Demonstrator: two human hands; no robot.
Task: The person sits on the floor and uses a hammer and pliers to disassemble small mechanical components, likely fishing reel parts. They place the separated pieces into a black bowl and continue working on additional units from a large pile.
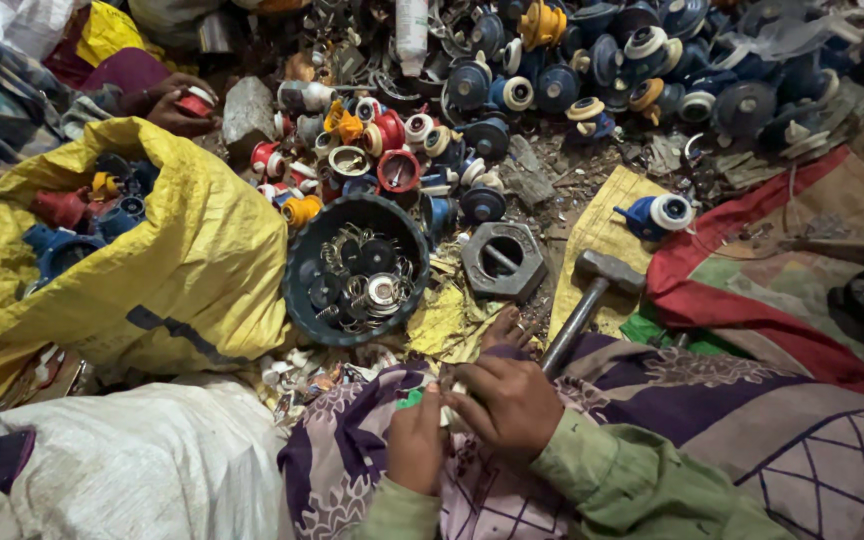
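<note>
Both my hands meet over my lap, low in the middle of the head view. My left hand (415, 440) and my right hand (507, 400) are closed together around a small part with a green bit (410, 398) showing between the fingers; most of it is hidden. A hammer (592, 290) lies just beyond my right hand, its handle pointing at my knee. In front of me stands a round dark basin (297, 290) holding metal rings and discs.
A grey hexagonal block (503, 260) sits right of the basin. A yellow sack (202, 260) of plastic parts lies left, a white sack (132, 470) below it. A heap of blue, red and orange parts (552, 80) fills the back. Another person's hand (177, 100) holds a red part at upper left.
</note>
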